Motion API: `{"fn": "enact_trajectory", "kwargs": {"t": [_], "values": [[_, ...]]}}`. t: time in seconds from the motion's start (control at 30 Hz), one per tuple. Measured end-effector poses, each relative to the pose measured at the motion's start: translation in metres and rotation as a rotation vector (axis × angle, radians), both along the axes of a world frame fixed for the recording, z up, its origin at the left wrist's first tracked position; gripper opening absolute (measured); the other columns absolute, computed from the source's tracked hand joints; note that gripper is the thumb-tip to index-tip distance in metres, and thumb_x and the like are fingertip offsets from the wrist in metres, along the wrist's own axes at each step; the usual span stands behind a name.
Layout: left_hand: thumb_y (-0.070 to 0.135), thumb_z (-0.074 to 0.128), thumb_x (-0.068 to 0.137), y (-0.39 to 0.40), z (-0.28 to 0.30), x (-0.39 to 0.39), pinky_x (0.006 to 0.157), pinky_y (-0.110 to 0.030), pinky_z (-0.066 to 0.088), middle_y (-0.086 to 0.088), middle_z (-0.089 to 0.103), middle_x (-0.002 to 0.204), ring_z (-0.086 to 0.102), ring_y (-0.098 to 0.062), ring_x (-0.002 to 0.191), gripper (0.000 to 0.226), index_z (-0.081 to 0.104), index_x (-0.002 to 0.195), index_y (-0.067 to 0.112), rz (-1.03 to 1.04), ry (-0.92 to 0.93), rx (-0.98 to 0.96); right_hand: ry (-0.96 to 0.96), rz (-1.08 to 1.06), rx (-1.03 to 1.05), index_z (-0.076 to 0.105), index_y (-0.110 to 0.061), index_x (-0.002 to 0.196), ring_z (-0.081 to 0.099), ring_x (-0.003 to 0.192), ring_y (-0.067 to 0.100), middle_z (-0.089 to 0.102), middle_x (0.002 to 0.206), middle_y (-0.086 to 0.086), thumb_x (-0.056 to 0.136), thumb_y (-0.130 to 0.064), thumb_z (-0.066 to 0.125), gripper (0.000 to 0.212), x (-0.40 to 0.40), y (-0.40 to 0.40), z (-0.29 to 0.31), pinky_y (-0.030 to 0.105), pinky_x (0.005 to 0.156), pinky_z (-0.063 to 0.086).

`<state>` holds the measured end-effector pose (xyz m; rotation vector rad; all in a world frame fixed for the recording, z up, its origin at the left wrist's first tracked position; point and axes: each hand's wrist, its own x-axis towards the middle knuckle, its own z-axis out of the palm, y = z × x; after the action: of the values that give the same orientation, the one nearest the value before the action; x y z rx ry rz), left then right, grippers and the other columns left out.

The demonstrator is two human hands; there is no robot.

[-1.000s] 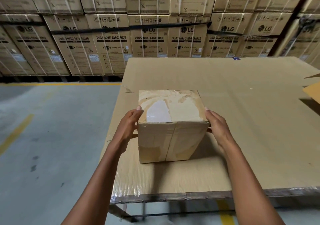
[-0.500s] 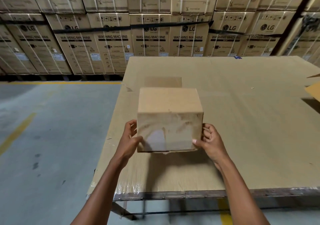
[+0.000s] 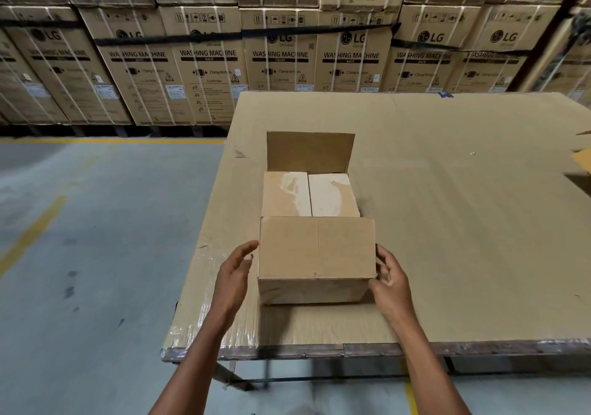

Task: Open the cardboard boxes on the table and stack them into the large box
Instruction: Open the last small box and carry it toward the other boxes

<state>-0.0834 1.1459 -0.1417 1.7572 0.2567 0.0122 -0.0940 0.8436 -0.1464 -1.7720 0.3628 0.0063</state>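
Observation:
A small brown cardboard box (image 3: 315,290) stands on the table near its front-left corner. Its far outer flap (image 3: 310,152) stands upright and its near outer flap (image 3: 316,246) is folded out toward me. Two inner flaps (image 3: 308,194), marked with tape residue, lie closed across the top. My left hand (image 3: 233,274) hovers with relaxed fingers just left of the near flap, apart from it. At the box's front-right corner my right hand (image 3: 388,282) has loosely curved fingers, and its thumb touches the corner. No large box is in view.
A big cardboard sheet covers the table (image 3: 447,223), with plastic wrap along the front edge (image 3: 287,349). An orange-brown cardboard piece (image 3: 582,160) pokes in at the right edge. Stacked washing machine cartons (image 3: 278,59) wall off the back. Concrete floor (image 3: 96,254) lies to the left.
The box was tipped over between my hands and now stands on the table. Its two outer flaps have come open. Both hands have loosened from its sides.

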Motion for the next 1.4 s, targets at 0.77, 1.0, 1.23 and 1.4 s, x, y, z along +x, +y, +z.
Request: {"fn": "enact_trajectory", "kwargs": {"t": [0.77, 1.0, 1.23, 1.4], "values": [[0.048, 0.055, 0.096, -0.029, 0.050, -0.007, 0.085, -0.035, 0.055, 0.020, 0.075, 0.087, 0.070, 0.000, 0.087, 0.021, 0.074, 0.104, 0.041, -0.516, 0.042, 0.426, -0.052, 0.217, -0.883, 0.035, -0.046, 0.145, 0.020, 0.140, 0.021, 0.015, 0.159, -0.015, 0.062, -0.071, 0.076, 0.095, -0.033, 0.041, 0.005, 0.045, 0.105, 0.031], [0.035, 0.062, 0.096, -0.079, 0.062, -0.010, 0.096, -0.025, 0.048, 0.020, 0.067, 0.122, 0.062, -0.002, 0.113, 0.026, 0.067, 0.122, 0.036, -0.498, -0.044, 0.089, -0.100, 0.069, -0.911, 0.041, -0.039, 0.143, 0.028, 0.141, 0.032, 0.022, 0.161, -0.010, 0.065, -0.045, 0.087, 0.091, -0.036, 0.064, -0.017, 0.052, 0.093, 0.041], [0.050, 0.061, 0.091, -0.122, 0.067, 0.000, 0.117, -0.036, 0.032, 0.003, 0.043, 0.155, 0.041, -0.013, 0.141, 0.071, 0.035, 0.154, 0.031, -0.458, 0.186, -0.094, -0.106, 0.068, -0.922, 0.046, -0.034, 0.139, 0.029, 0.140, 0.029, 0.019, 0.162, -0.014, 0.064, -0.061, 0.081, 0.088, -0.035, 0.060, -0.021, 0.049, 0.094, 0.041], [0.055, 0.057, 0.093, -0.136, 0.073, 0.004, 0.116, -0.035, 0.028, 0.008, 0.040, 0.156, 0.035, -0.015, 0.144, 0.070, 0.039, 0.152, 0.022, -0.465, 0.288, -0.078, -0.156, 0.019, -0.862, 0.041, -0.034, 0.140, 0.029, 0.141, 0.032, 0.024, 0.160, -0.013, 0.064, -0.057, 0.082, 0.090, -0.037, 0.063, -0.019, 0.052, 0.093, 0.038]]}}
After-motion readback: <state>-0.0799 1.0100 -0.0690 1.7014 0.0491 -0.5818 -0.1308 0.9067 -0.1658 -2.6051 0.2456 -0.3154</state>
